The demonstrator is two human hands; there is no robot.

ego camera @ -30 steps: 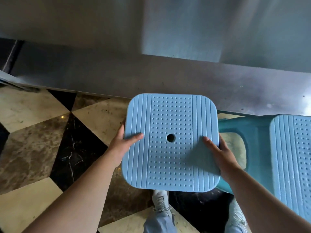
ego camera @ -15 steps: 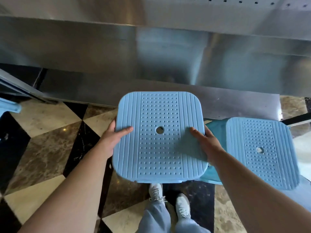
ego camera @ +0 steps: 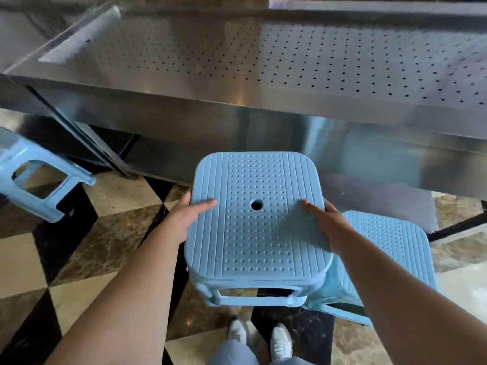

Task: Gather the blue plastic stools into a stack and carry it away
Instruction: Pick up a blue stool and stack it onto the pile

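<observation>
From the head camera, we see our left hand (ego camera: pixel 191 214) and right hand (ego camera: pixel 325 219) gripping opposite side edges of a square light-blue plastic stool (ego camera: pixel 257 219), thumbs on its dotted seat, fingers curled under, held above the marble floor (ego camera: pixel 110 233) and our white shoes (ego camera: pixel 280 341). Just right of the grip stands a second blue stool (ego camera: pixel 390 246); a third (ego camera: pixel 34 180) lies tipped well off to the left, and a perforated steel counter (ego camera: pixel 263 75) runs beyond.

Matt blue plastic on the held stool (ego camera: pixel 257 219), seat moulded with raised dots and ribbed edge strips; same plastic on the stool at right (ego camera: pixel 390 243) and the tipped stool at left (ego camera: pixel 34 177). Brushed, reflective stainless steel on the perforated counter (ego camera: pixel 237 69). Glossy polished marble floor (ego camera: pixel 110 233). White mesh-cloth shoes (ego camera: pixel 280 341)
</observation>
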